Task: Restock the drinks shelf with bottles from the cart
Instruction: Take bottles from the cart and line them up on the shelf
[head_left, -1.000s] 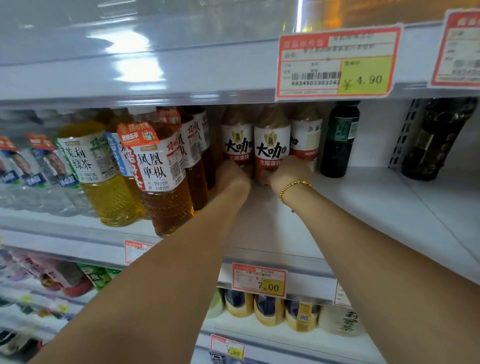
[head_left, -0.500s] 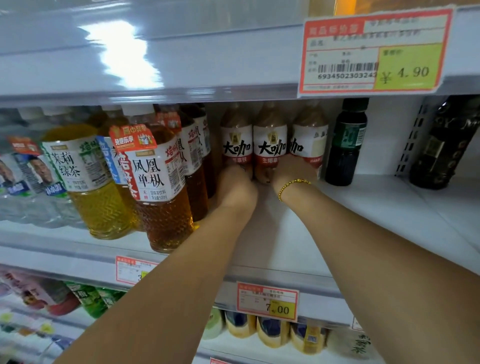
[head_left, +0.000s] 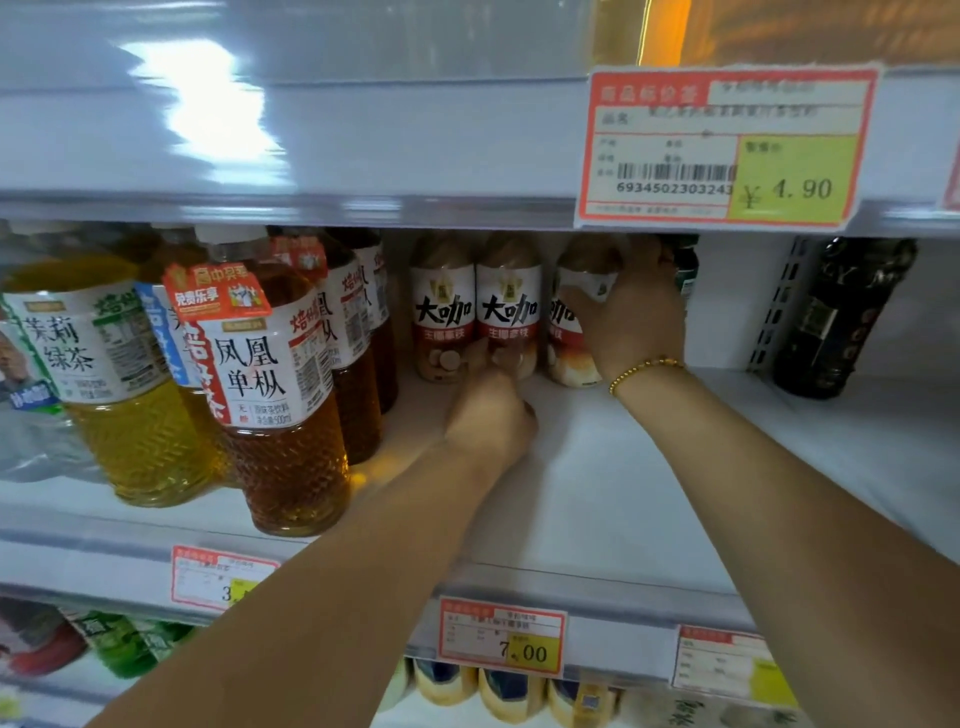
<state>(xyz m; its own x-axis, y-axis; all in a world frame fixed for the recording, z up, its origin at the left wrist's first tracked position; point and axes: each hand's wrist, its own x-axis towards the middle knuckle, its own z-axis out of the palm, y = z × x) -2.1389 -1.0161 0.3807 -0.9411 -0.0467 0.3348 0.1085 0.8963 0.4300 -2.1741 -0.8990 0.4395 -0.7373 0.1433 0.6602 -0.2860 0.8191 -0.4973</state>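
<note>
Three coffee bottles stood in a row at the back of the shelf (head_left: 597, 519) in the head view, the only view there was. The right hand (head_left: 631, 317) was wrapped around the right coffee bottle (head_left: 571, 306), fingers closed on its label and shoulder. The left hand (head_left: 491, 415) reached low to the middle coffee bottle (head_left: 509, 301), fingertips at its base; whether they truly gripped it could not be told. The left coffee bottle (head_left: 443, 304) stood just beside that hand, untouched. Left of both hands the tea bottles (head_left: 270, 374) filled their lane to the front edge. Nearer than the hands, the shelf lay bare. The cart was out of sight. By my judgement the coffee lane was only begun, with most of its depth left to fill.
</note>
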